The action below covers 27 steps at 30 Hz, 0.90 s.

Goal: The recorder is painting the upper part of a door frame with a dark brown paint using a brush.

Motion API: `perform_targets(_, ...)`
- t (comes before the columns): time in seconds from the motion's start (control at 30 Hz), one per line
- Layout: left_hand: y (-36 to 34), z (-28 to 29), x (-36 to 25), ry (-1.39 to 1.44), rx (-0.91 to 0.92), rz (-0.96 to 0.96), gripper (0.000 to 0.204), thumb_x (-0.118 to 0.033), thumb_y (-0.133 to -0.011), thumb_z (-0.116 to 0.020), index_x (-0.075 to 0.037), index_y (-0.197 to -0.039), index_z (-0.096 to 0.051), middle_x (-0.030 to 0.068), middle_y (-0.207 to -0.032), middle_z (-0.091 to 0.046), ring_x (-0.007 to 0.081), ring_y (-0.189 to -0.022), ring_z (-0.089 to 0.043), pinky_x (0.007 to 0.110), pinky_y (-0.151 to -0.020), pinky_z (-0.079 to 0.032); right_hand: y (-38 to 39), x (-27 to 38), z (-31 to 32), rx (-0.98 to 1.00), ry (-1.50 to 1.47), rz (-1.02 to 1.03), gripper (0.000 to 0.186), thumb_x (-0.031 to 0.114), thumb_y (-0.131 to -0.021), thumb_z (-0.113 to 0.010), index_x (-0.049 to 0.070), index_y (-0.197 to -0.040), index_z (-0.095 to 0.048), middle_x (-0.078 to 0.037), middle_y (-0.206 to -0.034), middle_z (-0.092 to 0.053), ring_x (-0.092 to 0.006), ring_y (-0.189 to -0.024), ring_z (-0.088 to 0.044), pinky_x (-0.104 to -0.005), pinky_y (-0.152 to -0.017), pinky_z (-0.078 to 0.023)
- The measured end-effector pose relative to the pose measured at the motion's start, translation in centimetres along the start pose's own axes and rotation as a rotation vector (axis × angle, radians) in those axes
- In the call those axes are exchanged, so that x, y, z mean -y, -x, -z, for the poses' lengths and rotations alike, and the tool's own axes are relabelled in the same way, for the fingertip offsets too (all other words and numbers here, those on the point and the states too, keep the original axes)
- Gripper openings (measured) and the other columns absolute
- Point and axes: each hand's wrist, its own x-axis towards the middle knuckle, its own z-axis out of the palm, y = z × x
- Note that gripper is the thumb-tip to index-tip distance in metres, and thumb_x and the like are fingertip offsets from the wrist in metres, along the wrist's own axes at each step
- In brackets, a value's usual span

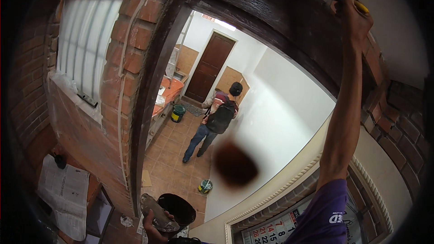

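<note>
Overhead, a yellow-handled brush [357, 3] is held by the right hand [351, 18] against the dark-stained wooden door lintel [271, 22], the grip pressed together around the handle with the arm stretched fully upward. Lower down, a black round plastic pot [178, 208] is carried by the left hand [156, 226], its grip wrapped about the pot's stained rim; the exact lie of the fingers cannot be told, since they are partly hidden. A dark brown blot [235, 165] is seen blurred in mid-view; whether it is a falling drop or a smear on the lens cannot be told.

Several risks may be judged from here. With the brush worked above the head, stain could be shed onto the pale wall [280, 108], the tiled floor [172, 158] or the face. The pot, held low and out of sight while attention is fixed upward, could be tilted and spilled. A person with a dark backpack [219, 117] stands beyond the doorway, well apart, and could be splashed if the doorway were approached
</note>
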Motion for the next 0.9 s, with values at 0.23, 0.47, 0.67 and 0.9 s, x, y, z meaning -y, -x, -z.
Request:
perform_targets(0.23, 0.6, 0.1, -0.3, -0.022, 0.011, -0.083, 0.05, -0.047, -0.087, -0.061, -0.003, -0.108, -0.053, 0.0133, -0.088, -0.061, 0.0307, -0.079, -0.062, 0.046, -0.075, -0.052, 1.5, 2.1, -4.5, 0.004, -0.062, 0.06, 0.019, 0.019, -0.085, -0.067, 0.009, -0.071, -0.058, 0.003, -0.062, -0.054, -0.0062, -0.055, -0.048, -0.0241, -0.049, -0.038)
perform_targets(0.47, 0.5, -0.1, -0.7, -0.104, 0.012, -0.153, 0.048, -0.046, -0.089, -0.058, -0.002, -0.107, -0.053, 0.0133, -0.088, -0.06, 0.0304, -0.078, -0.063, 0.045, -0.075, -0.053, 0.1, 1.0, -4.2, 0.034, 0.261, 0.092, 0.033, 0.033, -0.079, -0.075, 0.001, -0.087, -0.073, -0.003, -0.072, -0.067, -0.0089, -0.068, -0.062, -0.0249, -0.062, -0.049)
perform_targets(0.67, 0.1, 0.0, -1.2, -0.04, 0.003, -0.127, 0.047, -0.044, -0.089, -0.059, -0.002, -0.109, -0.052, 0.0133, -0.088, -0.06, 0.0304, -0.079, -0.062, 0.044, -0.075, -0.053, -1.8, -0.6, -1.4, 0.014, 0.259, 0.076, 0.033, 0.033, -0.078, -0.075, 0.0, -0.084, -0.072, -0.003, -0.071, -0.066, -0.0086, -0.064, -0.061, -0.0238, -0.059, -0.047)
perform_targets(0.9, 0.2, -0.1, -1.0, -0.083, 0.005, -0.187, 0.047, -0.044, -0.088, -0.061, -0.003, -0.11, -0.052, 0.0134, -0.089, -0.06, 0.0302, -0.078, -0.062, 0.044, -0.073, -0.053, -2.4, -0.2, -4.1, 0.069, 0.16, 0.086, 0.036, 0.037, -0.079, -0.076, 0.002, -0.086, -0.072, -0.002, -0.071, -0.066, -0.0085, -0.064, -0.06, -0.0239, -0.06, -0.049)
